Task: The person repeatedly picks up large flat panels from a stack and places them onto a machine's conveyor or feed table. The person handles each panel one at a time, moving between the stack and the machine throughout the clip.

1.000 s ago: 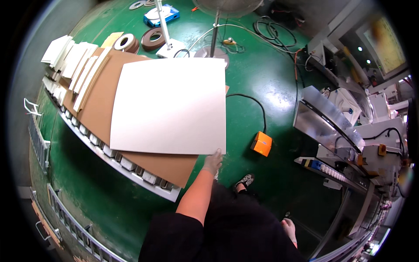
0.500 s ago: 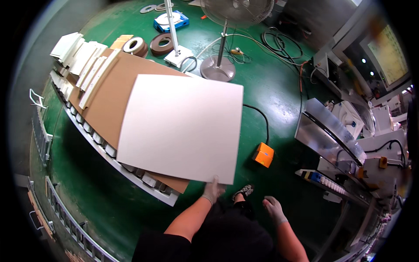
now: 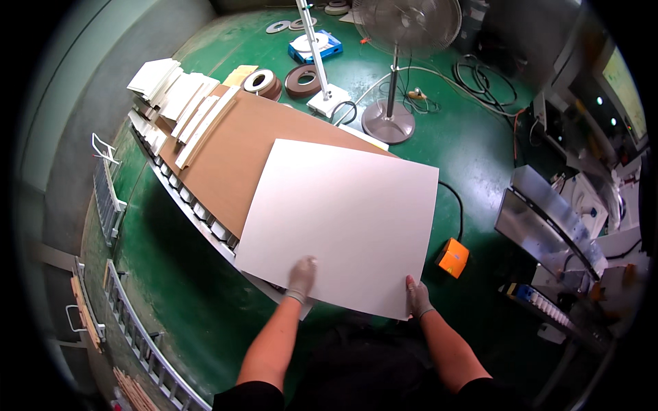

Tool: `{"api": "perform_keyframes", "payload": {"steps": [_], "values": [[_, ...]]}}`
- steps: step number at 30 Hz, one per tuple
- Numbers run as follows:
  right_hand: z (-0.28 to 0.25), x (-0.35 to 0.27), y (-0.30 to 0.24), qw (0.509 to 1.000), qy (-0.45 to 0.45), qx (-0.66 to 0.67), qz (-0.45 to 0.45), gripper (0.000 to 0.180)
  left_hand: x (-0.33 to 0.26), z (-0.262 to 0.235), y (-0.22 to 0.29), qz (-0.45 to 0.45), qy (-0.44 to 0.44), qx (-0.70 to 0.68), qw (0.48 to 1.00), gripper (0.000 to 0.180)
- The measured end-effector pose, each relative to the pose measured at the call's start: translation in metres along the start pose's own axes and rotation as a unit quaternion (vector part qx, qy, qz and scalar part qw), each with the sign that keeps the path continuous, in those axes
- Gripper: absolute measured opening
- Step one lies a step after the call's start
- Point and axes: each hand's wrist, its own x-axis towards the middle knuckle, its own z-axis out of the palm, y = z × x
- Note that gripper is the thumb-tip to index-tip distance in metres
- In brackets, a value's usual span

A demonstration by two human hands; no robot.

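Note:
A large white panel (image 3: 343, 219) lies at a slant over the near right end of a brown board (image 3: 226, 157), jutting past it toward me. My gloved left hand (image 3: 301, 276) rests on top of the panel by its near left edge, fingers stretched forward and a little blurred. At the near right corner my gloved right hand (image 3: 418, 299) grips the edge, thumb on top; the fingers beneath are hidden.
A roller conveyor (image 3: 199, 219) carries the brown board and white strips (image 3: 205, 127). Beyond stand a pedestal fan (image 3: 391, 120) and edging rolls (image 3: 303, 81). An orange foot pedal (image 3: 453, 258) sits on the green floor to the right, before a machine (image 3: 548, 226).
My left hand has gone from the panel's near edge onto its top. My right hand, free before, now holds the near right corner. The whole view has shifted rightward.

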Motion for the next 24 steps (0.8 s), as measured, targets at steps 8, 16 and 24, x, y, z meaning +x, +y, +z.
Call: {"api": "perform_keyframes", "payload": {"steps": [8,16,24], "values": [[-0.087,-0.046,-0.049,0.998,0.050,-0.020,0.016,0.069,0.066,-0.124,-0.078,-0.135,0.158,0.239,0.949,0.065],[-0.154,-0.104,-0.091,0.994,0.069,-0.036,0.080,0.069,0.012,-0.110,-0.147,-0.224,0.071,-0.094,0.967,0.079],[-0.212,-0.130,-0.161,0.981,0.181,-0.074,0.014,0.058,-0.065,-0.069,-0.092,-0.313,0.087,-0.496,0.805,0.067]]}}
